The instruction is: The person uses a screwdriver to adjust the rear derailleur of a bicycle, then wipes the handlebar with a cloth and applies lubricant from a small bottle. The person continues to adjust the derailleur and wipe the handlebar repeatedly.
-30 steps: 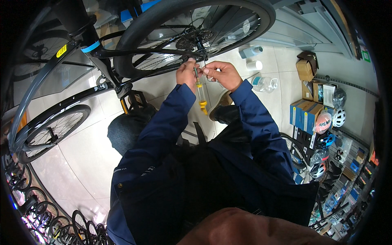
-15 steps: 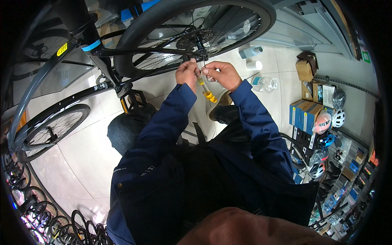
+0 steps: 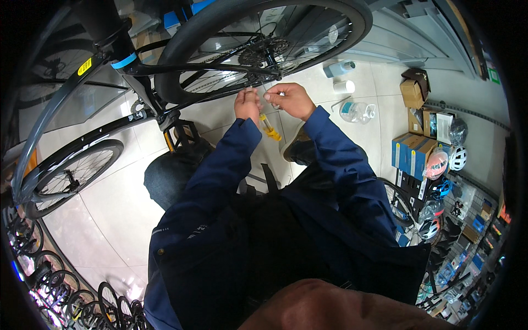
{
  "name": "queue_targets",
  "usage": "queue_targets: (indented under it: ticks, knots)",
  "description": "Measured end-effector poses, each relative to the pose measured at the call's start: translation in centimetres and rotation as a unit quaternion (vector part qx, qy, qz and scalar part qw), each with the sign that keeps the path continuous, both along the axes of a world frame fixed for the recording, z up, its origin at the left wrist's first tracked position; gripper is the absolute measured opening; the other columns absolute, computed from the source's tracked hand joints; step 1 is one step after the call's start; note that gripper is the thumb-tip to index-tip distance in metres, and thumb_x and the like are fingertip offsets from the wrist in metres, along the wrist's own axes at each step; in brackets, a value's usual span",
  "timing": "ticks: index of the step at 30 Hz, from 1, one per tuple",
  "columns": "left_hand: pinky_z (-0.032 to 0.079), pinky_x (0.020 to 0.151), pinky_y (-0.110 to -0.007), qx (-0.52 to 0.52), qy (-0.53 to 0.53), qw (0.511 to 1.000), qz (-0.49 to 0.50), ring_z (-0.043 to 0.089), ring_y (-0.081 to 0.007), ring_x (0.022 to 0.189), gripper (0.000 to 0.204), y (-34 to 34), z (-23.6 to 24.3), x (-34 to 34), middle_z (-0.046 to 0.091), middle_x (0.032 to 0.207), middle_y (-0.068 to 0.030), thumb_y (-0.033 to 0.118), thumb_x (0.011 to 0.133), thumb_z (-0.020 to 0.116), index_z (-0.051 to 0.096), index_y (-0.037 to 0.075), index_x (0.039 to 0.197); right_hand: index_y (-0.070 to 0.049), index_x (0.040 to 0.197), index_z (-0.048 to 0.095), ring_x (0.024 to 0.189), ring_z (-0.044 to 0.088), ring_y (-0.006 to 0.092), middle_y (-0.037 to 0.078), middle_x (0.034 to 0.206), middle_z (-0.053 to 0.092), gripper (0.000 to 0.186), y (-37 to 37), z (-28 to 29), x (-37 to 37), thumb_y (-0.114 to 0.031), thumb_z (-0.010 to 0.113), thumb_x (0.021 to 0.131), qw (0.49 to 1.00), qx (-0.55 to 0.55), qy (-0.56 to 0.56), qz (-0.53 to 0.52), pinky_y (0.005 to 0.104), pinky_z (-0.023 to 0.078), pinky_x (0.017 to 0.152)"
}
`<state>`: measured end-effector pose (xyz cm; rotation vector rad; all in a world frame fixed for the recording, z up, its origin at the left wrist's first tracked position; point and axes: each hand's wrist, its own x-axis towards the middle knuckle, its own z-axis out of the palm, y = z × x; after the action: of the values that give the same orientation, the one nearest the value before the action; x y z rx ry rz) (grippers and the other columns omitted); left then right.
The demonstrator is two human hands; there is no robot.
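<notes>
Below the bicycle's rear wheel [image 3: 264, 53], near the hub end of the black frame tube [image 3: 209, 69], both hands are up close together. Left hand [image 3: 248, 104]: fingers curled in, seems to have hold of a yellow-ended tool [image 3: 270, 131] that slants down beneath it toward the floor [image 3: 110, 220]; exact grip hidden. Right hand [image 3: 291, 101]: thumb and forefinger close together, just beside the left; can't tell if they quite meet or pinch something thin. To do this well: keep the tool snug in the lower fingers, leave left thumb and forefinger free to steady, make small fingertip moves, forearms braced. Main risk, I'd judge: tool swinging into the spokes or slipping out. Clear bottle [image 3: 357, 111] and white cup [image 3: 344, 87] stand or lie off right; mind the elbow.
</notes>
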<state>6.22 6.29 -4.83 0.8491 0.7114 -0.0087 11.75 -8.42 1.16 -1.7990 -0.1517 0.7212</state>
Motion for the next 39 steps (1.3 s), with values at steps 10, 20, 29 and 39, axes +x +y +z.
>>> queue_targets:
  ticks: [10,20,29,39]
  knots:
    - [0.031,0.053,-0.023,-0.034,-0.001,0.997,-0.073,0.039,-0.0028,0.057,0.019,1.1,2.2,0.5,0.062,0.078,0.0062,0.020,0.096,0.074,0.074,0.005,0.109,0.000,0.105,0.076,0.073,0.063,0.0087,0.004,0.087,0.073,0.021,1.2,0.4,0.5,-0.019,0.072,0.098,0.997,0.016,0.079,-0.017,0.0245,0.054,0.069]
    - [0.025,0.047,-0.023,-0.099,0.050,0.990,-0.085,0.039,-0.0016,0.053,0.007,2.3,3.6,1.7,0.063,0.077,0.0081,0.014,0.092,0.079,0.073,0.013,0.093,0.001,0.106,0.076,0.081,0.063,0.0084,0.002,0.089,0.072,0.026,0.9,0.7,0.7,-0.022,0.078,0.094,0.998,0.002,0.054,0.015,0.0240,0.052,0.074]
    - [0.026,0.048,-0.022,-0.135,0.063,0.983,-0.112,0.042,-0.0019,0.055,0.008,2.7,4.4,1.7,0.063,0.076,0.0070,0.015,0.093,0.079,0.071,0.014,0.090,0.002,0.106,0.076,0.080,0.063,0.0111,0.005,0.093,0.074,0.025,1.1,1.2,0.7,-0.021,0.075,0.096,0.992,0.046,0.113,-0.005,0.0276,0.054,0.077]
    - [0.027,0.048,-0.022,-0.108,0.054,0.987,-0.107,0.046,-0.0022,0.055,0.011,2.5,3.2,2.0,0.065,0.078,0.0047,0.016,0.093,0.079,0.070,0.012,0.091,-0.001,0.106,0.078,0.085,0.066,0.0124,0.006,0.096,0.075,0.024,0.9,1.4,0.3,-0.023,0.075,0.097,0.999,0.004,0.031,0.022,0.0265,0.054,0.080]
